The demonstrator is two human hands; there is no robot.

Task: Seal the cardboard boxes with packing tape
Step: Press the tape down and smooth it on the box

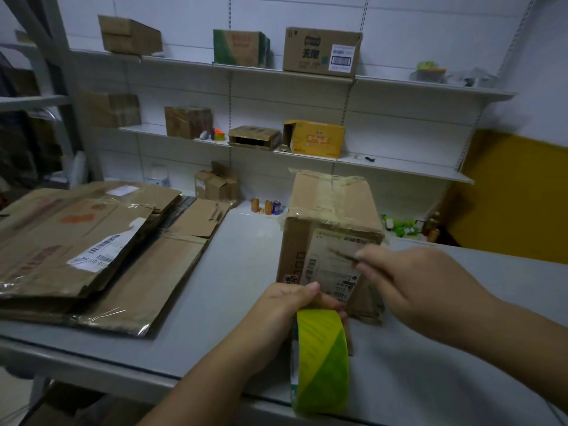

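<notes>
Left hand (285, 305) grips yellow-green tape roll (321, 361) over near edge of table (239, 290); right hand (415, 278) pinches thin dark object (341, 254), blurred, before taped box (332, 207); flattened cardboard (92, 256) lies left, well apart.

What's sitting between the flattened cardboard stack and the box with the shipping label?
Nothing: in the head view, the grey table between the flattened cardboard stack and the box is bare. Drink cans stand farther back, by the wall.
</notes>
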